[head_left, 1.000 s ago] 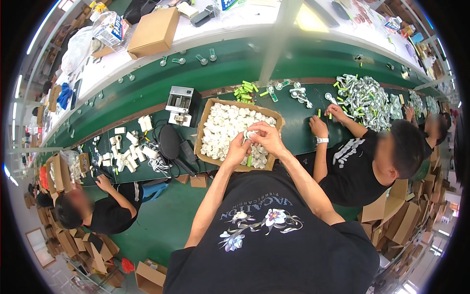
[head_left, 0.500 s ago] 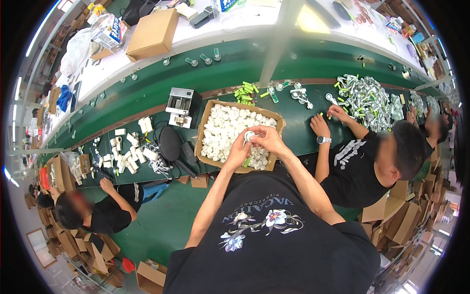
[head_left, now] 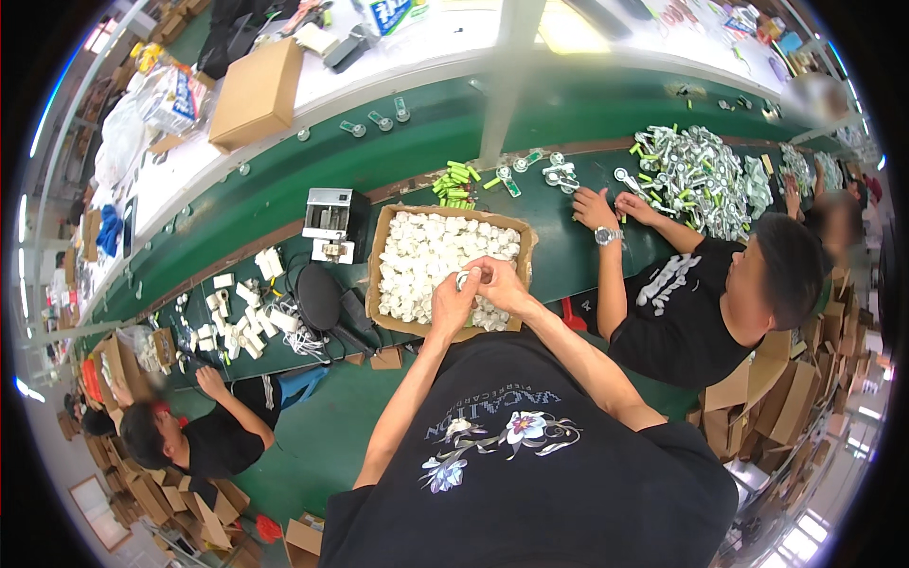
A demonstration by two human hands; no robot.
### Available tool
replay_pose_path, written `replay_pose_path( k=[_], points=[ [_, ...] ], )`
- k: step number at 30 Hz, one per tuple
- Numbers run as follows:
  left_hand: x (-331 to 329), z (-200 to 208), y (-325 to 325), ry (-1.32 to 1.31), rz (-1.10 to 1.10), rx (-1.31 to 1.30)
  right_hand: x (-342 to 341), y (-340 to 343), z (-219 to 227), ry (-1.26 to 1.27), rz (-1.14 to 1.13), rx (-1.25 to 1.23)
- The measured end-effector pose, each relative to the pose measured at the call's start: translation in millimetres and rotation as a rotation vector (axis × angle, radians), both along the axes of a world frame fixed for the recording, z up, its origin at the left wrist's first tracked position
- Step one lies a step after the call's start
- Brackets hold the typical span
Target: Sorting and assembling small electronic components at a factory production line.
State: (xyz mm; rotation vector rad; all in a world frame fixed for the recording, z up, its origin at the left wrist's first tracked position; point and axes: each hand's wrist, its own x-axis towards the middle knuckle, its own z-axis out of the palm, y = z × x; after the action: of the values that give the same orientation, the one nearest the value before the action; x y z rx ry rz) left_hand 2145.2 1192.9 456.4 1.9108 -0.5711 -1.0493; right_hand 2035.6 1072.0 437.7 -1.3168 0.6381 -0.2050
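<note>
Your left hand (head_left: 453,305) pinches a small pale piece (head_left: 462,280) in closed fingers above the cardboard box (head_left: 526,252), your right hand's (head_left: 506,287) grip being too hidden to tell, and a loose pinch could drop it among the white parts (head_left: 436,244).

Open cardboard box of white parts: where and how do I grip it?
Probably grip the box by its left and right walls, coming from outside on both sides at once: their top edges show, while white parts fill the middle. Mind the left, where a black object sits close.
</note>
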Motion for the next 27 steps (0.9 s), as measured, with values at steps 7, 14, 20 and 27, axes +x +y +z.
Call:
replay_pose_path(
  k=[7, 14, 20, 27],
  points=[
    [3, -8, -20, 0.082, -0.092, 0.043, -6, -30, -18, 0.022, 0.034, -0.013],
    [14, -5, -35, 0.044, 0.120, -0.382, -16, -214, -2, -0.082, -0.564, 0.094],
    [17, -18, -21, -0.024, 0.051, -0.182, -58, -389, -52, 0.033, -1.112, -0.312],
    [-1, -30, 2, -0.051, 0.083, -0.002, -128, -446, -114, 1.327, -0.351, -1.262]
  ],
)
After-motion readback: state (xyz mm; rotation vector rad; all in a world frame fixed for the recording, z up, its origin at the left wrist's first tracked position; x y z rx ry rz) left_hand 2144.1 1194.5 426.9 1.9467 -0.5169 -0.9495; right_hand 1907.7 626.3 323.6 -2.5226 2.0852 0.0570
